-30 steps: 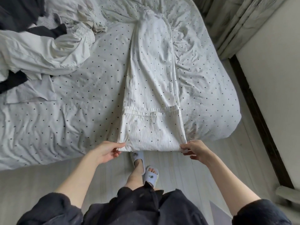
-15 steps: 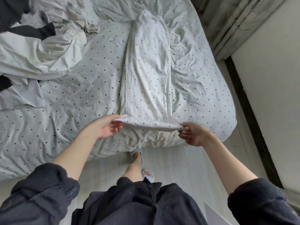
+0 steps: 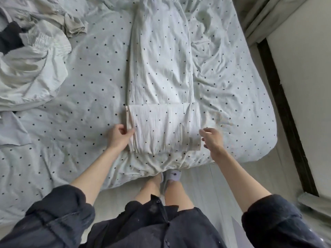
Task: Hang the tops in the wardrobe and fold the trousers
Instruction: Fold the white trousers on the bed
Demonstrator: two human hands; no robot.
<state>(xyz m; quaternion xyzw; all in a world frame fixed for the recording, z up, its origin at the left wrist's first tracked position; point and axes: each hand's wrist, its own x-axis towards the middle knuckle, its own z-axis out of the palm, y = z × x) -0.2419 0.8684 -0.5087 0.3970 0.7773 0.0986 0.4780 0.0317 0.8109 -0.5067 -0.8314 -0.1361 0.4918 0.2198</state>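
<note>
A heap of tops [image 3: 30, 68] lies at the bed's [image 3: 241, 104] far left. The left hand [image 3: 119, 137] pinches the folded trousers' [image 3: 161, 97] left edge near the front edge; their long axis runs away from the person. The right hand [image 3: 212, 140], loosely curled and holding nothing, hovers just beside the right edge.

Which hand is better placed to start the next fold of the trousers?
Left. The left hand already touches the folded end of the trousers at its left edge, fingers against the layers. The right hand hovers just off the right edge, apparently not touching.
</note>
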